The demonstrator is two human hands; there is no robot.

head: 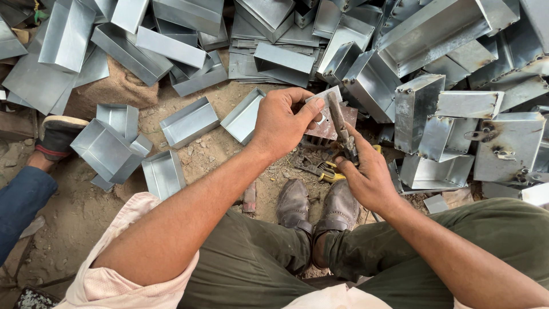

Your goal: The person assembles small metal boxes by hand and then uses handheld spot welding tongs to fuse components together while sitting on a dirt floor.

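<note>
The left hand (281,123) has its grip clamped on a small metal sheet piece (326,117), held above the dirt floor (211,154). The right hand (366,174) grips a hand tool (342,127) against it. Folded metal boxes (417,103) lie heaped around, the person's shoes (314,206) below.

One head-worn camera looks steeply down, close over the lap, feet and ground.
</note>
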